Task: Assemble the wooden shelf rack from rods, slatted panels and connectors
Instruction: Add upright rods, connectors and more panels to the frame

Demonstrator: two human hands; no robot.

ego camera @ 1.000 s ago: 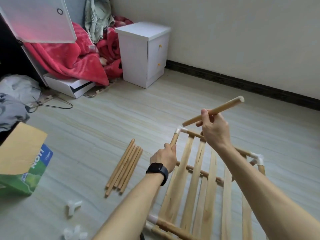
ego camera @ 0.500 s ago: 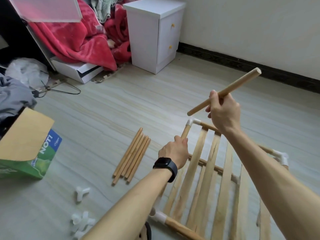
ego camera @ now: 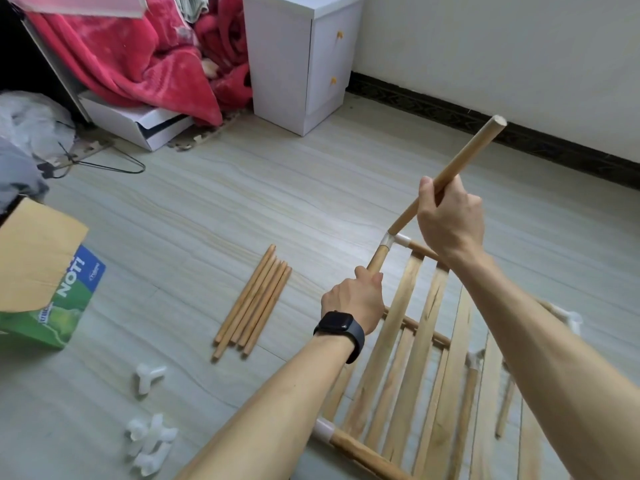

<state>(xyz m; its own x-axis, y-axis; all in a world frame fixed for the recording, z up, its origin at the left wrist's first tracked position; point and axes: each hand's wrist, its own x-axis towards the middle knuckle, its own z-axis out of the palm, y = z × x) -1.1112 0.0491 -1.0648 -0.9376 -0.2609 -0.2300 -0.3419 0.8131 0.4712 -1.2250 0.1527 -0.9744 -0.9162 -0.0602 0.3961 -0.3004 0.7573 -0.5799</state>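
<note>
A partly built rack with slatted panels (ego camera: pixel 419 344) stands tilted on the floor at lower right. My left hand (ego camera: pixel 353 303), with a black watch on the wrist, grips the rack's left side rod just below its white corner connector (ego camera: pixel 393 241). My right hand (ego camera: pixel 448 220) grips a loose wooden rod (ego camera: pixel 464 157) that slants up to the right. The rod's lower end touches the top of that corner connector. Another white connector (ego camera: pixel 568 317) sits at the rack's far right corner.
Several spare rods (ego camera: pixel 254 301) lie side by side on the floor left of the rack. Loose white connectors (ego camera: pixel 149 374) and a small heap of them (ego camera: pixel 149 441) lie at lower left. A green cardboard box (ego camera: pixel 45 275), a white cabinet (ego camera: pixel 298 57) and a red blanket (ego camera: pixel 145 57) stand further back.
My right hand has swung the rod steeper and brought its lower end down onto the corner connector. My left hand keeps its grip on the side rod. The view has tilted downward.
</note>
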